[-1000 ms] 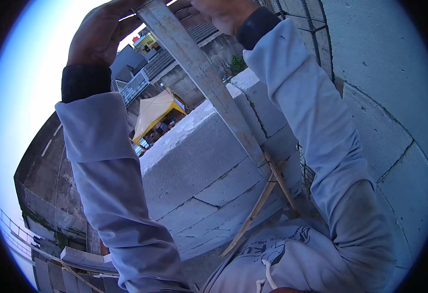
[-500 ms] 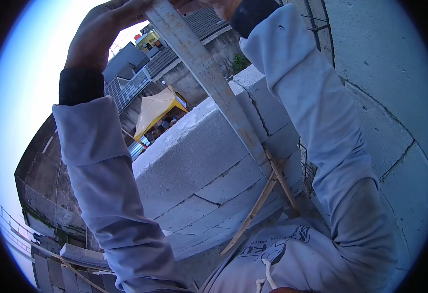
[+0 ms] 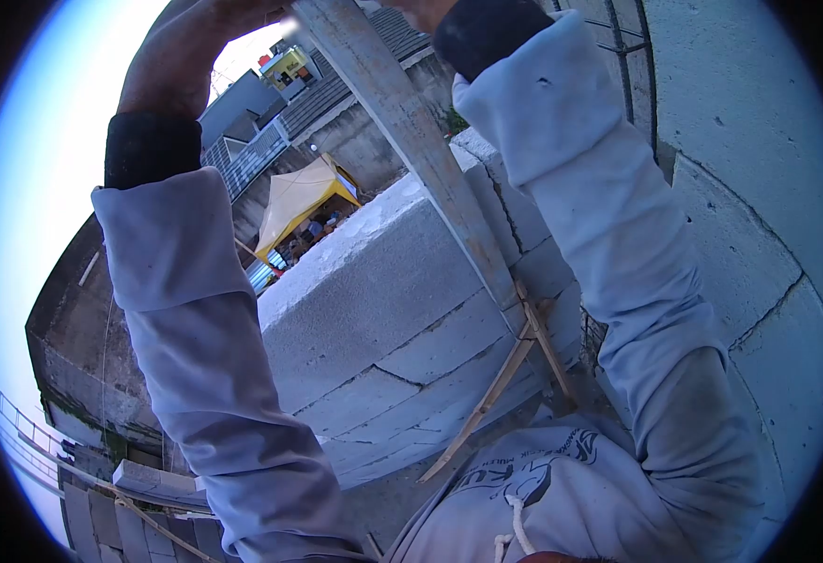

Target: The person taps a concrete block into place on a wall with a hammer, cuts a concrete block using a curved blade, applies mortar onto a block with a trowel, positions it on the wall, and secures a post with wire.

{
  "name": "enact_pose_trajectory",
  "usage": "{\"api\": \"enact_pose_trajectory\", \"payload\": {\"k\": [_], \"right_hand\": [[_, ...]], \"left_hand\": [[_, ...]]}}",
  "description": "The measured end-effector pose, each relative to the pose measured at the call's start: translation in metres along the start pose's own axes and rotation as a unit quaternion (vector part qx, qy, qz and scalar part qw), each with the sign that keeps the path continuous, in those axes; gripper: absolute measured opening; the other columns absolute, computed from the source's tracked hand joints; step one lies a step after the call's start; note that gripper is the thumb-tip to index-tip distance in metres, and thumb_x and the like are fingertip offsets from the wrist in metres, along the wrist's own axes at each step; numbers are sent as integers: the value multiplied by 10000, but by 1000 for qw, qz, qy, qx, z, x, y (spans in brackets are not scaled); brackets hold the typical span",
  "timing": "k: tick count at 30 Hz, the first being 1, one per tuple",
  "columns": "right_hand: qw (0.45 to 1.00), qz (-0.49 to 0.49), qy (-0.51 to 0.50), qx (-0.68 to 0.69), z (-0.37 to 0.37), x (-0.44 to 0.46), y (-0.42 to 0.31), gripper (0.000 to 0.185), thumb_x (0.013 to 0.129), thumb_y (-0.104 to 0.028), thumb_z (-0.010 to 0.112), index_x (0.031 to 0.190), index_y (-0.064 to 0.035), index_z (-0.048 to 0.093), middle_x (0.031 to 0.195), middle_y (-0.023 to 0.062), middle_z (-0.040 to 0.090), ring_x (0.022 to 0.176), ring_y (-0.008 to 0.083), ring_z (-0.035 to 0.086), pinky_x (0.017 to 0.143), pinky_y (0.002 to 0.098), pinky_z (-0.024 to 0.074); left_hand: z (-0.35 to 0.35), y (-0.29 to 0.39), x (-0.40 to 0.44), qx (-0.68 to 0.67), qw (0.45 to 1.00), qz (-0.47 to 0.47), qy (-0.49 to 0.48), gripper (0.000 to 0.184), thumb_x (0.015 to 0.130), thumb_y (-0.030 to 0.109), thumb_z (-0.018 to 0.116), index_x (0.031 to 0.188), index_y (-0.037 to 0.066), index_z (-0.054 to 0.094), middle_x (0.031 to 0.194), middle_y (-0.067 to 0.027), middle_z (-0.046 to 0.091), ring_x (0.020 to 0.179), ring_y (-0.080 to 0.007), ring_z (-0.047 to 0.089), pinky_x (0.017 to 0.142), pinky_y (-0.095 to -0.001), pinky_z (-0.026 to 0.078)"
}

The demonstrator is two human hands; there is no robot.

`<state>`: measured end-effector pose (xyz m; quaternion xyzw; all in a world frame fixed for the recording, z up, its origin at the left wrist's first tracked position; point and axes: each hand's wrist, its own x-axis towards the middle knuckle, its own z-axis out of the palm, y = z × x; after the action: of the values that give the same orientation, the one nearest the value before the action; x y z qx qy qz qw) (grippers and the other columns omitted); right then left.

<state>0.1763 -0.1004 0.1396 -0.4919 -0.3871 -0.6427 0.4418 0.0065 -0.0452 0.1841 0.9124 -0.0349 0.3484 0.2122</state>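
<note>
A long, straight, flat bar (image 3: pixel 411 141), grey with brownish scuffs, slants from the top edge down to the block wall; I cannot tell whether it is wood or metal. My left hand (image 3: pixel 182 61) is raised at the upper left, its fingers closed on the bar's upper part and partly cut off by the frame. On the bar's other side is my right hand (image 3: pixel 421 11), also raised; its fingers lie beyond the top edge. At the bar's lower end, thin wooden strips (image 3: pixel 501 389) meet at an angle.
A pale block wall (image 3: pixel 374 310) stands in front, and a taller block wall (image 3: pixel 759 122) rises at the right. Steel reinforcing bars (image 3: pixel 627 66) run beside it. Beyond are a yellow-edged canopy (image 3: pixel 299 202) and roofs. Blocks (image 3: pixel 153 480) lie at the lower left.
Both forearms and the bar have shifted only slightly in view. Less of my right hand's fingers shows now at the top edge.
</note>
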Motion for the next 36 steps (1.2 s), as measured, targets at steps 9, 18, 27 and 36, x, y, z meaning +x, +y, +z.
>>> {"api": "enact_pose_trajectory", "payload": {"k": [9, 18, 27, 36], "right_hand": [[998, 30, 31, -35, -12, -13, -32, 221, 765, -200, 634, 702, 12, 620, 711, 199, 616, 732, 344, 645, 671, 428, 518], [999, -33, 18, -7, -14, -14, -14, 193, 824, -163, 565, 759, -9, 661, 744, 190, 622, 713, 330, 631, 652, 420, 509], [970, 143, -25, 196, -32, -27, -18, 272, 943, -221, 495, 894, -10, 659, 860, 182, 657, 828, 293, 636, 740, 380, 496], [925, 141, 100, 338, -77, -48, -79, 347, 981, -243, 436, 938, 68, 583, 873, 182, 611, 778, 235, 621, 735, 304, 531]], "left_hand": [[-3, -17, 6, -57, 996, 69, -9, 212, 849, 112, 615, 958, -64, 660, 866, -116, 664, 917, -202, 639, 844, -280, 485], [13, -2, -2, -26, 998, -9, 65, 207, 870, 124, 630, 943, -67, 663, 895, -115, 661, 899, -197, 634, 796, -282, 495], [16, -10, -8, 69, 976, 87, 187, 618, 837, 228, 703, 1232, -169, 442, 953, -208, 676, 866, -225, 654, 741, -280, 508], [4, -39, -77, 104, 865, 330, 363, 232, 740, 72, 649, 928, -17, 545, 830, -221, 575, 791, -380, 591, 730, -431, 467]]}}
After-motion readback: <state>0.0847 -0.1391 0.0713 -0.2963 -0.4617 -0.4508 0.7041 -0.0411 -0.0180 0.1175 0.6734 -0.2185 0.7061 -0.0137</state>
